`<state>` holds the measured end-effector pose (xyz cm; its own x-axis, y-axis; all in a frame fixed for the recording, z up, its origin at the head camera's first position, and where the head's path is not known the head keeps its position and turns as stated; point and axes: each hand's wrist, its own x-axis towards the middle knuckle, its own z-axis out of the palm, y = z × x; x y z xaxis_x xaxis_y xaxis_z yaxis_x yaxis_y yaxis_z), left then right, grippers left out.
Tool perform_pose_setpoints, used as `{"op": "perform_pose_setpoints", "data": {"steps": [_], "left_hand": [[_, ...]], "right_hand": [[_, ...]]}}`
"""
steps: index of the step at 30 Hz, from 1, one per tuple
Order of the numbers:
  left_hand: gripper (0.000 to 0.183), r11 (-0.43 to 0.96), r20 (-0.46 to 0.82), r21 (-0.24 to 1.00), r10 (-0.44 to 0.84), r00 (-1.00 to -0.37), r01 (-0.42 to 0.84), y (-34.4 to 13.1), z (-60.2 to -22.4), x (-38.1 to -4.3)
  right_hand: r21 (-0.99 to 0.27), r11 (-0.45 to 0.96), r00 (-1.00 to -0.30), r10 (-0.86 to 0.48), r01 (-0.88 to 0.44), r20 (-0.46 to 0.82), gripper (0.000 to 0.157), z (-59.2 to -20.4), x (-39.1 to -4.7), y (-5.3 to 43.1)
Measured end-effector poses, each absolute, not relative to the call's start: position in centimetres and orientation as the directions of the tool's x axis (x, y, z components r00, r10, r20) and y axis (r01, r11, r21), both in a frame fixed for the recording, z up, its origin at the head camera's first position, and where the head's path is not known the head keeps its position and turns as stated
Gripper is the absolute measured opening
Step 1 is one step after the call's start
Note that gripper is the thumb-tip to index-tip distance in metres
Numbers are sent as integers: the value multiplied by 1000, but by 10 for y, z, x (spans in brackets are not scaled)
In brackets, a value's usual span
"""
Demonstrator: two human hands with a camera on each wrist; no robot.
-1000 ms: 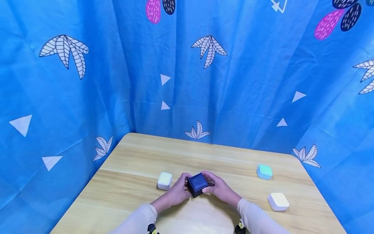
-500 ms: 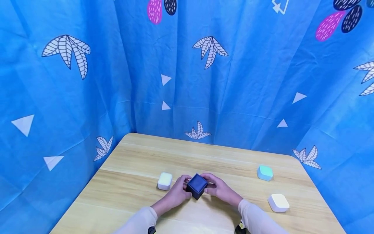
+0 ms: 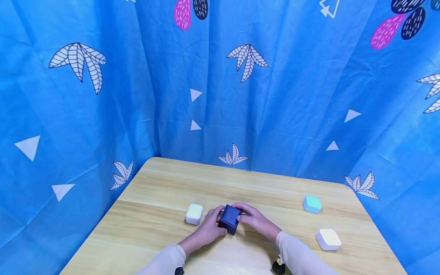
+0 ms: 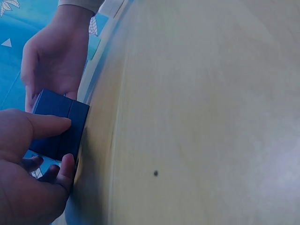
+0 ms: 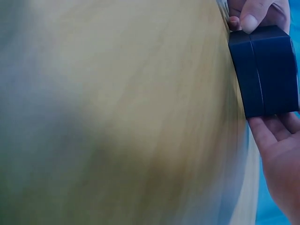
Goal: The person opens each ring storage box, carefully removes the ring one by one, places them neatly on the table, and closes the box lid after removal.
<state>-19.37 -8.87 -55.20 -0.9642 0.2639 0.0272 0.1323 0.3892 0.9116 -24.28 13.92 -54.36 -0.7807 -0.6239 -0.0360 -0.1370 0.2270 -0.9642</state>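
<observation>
A small dark navy jewelry box (image 3: 229, 218) with a smooth top stands near the middle of the wooden table, between both hands. A thin seam runs round the jewelry box (image 5: 267, 70) in the right wrist view, its lid closed. My left hand (image 3: 208, 228) grips the box from the left, thumb on the near side and fingers round the far side. From the right, my right hand (image 3: 257, 222) holds it with the thumb by the top edge and the fingers behind. In the left wrist view, the left thumb lies across the box (image 4: 56, 105).
Just left of the left hand stands a white rounded block (image 3: 194, 214). At the right are a teal-topped block (image 3: 312, 204) and, nearer, a cream-topped block (image 3: 328, 240). A blue patterned curtain (image 3: 220, 95) hangs along the table's back and sides.
Between the hands, the jewelry box has turned clockwise as seen from above. The right thumb has shifted from its side to the top edge. The blocks stay where they were.
</observation>
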Motion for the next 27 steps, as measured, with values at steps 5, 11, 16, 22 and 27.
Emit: {"op": "perform_pose_setpoints", "data": {"steps": [5,11,16,22,27], "left_hand": [[94,415,33,899,254,-967,140,-87,-551,-194],[97,426,38,894,234,-971,137,-86,-553,-197],[96,434,46,891,210,-977,135,-85,-555,-198],[96,438,64,886,207,-976,151,-85,-559,-201],[94,420,72,894,210,-975,156,-85,-559,-201]], "right_hand": [[-958,238,-781,-624,-163,-22,46,-542,-246,134],[-959,223,-771,-637,-174,-8,45,-545,-251,127],[-961,230,-783,-622,-151,-25,52,-550,-250,125],[-959,243,-793,-608,-144,-35,69,-550,-242,126],[-943,271,-791,-611,-194,-13,82,-551,-240,129]]}}
